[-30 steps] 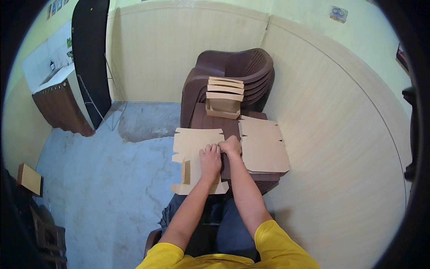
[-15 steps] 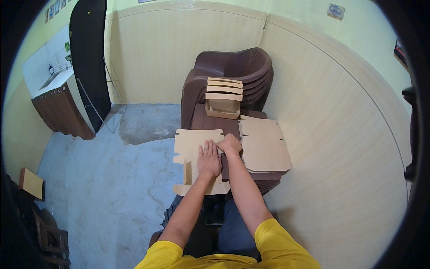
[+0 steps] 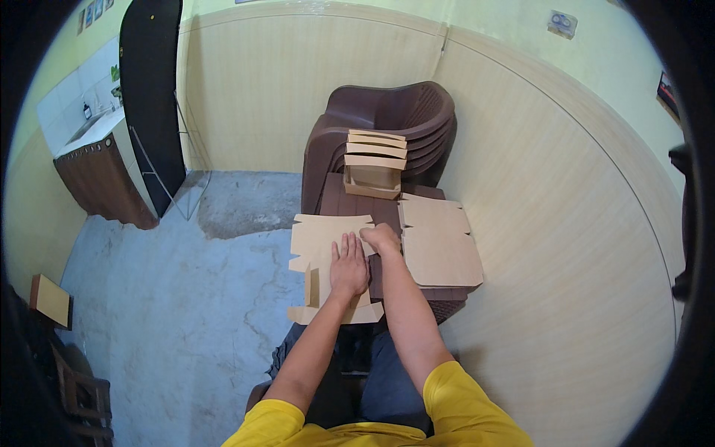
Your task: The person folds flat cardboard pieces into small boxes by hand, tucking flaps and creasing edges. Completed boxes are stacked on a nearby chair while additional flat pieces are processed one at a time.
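The left hand point(image 3: 349, 270) presses flat on the cardboard blank point(image 3: 319, 237), fingers extended — the right hand point(image 3: 383, 238) curls at its right edge, grasp unclear.

A notched tan cardboard blank point(image 3: 316, 238) lies mostly flat, its near-left flap point(image 3: 312, 287) raised, left of flat cardboard point(image 3: 441, 249).

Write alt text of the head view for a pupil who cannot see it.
A person's left hand lies flat on a partly folded cardboard sheet, the right hand curled at its right edge. Flat cardboard lies to the right; folded boxes sit beyond, near stacked brown chairs.
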A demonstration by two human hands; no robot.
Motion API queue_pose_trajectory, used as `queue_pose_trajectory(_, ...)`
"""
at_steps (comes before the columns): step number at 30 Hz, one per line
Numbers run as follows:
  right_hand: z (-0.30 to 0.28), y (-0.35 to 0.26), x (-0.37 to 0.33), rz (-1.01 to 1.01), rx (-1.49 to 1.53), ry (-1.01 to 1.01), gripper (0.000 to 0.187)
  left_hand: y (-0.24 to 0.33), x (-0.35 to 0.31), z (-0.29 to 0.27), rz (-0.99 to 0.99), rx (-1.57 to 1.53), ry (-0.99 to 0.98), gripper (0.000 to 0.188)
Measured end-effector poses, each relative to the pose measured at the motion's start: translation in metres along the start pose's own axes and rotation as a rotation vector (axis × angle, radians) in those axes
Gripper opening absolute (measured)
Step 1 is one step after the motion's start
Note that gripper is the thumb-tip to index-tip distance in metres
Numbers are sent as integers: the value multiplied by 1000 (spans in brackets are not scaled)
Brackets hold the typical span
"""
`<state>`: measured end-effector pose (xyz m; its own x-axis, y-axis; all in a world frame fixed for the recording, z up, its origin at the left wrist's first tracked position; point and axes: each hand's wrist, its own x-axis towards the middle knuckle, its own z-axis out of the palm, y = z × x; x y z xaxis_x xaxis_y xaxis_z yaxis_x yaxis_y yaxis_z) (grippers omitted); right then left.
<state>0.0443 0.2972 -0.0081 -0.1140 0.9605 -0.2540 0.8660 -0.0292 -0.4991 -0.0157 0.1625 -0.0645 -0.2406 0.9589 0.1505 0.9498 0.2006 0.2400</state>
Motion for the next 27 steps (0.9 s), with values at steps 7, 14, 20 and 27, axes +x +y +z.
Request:
queue_pose_trajectory(7, -9, -11, -16, 11, 144, 30, 66, 0, 1, -3, 30, -2, -45, 68)
queue_pose_trajectory(14, -29, -14, -29, 10, 60, 53, 62, 2, 2, -1, 17, 3, -35, 67)
queue_pose_trajectory(20, -15, 0, 13, -1, 266, 26, 51, 2, 2, -3, 15, 10, -30, 66)
queue_pose_trajectory(27, 9, 25, 23, -104, 506, 18, 22, 2, 0, -5, 20, -12, -13, 67)
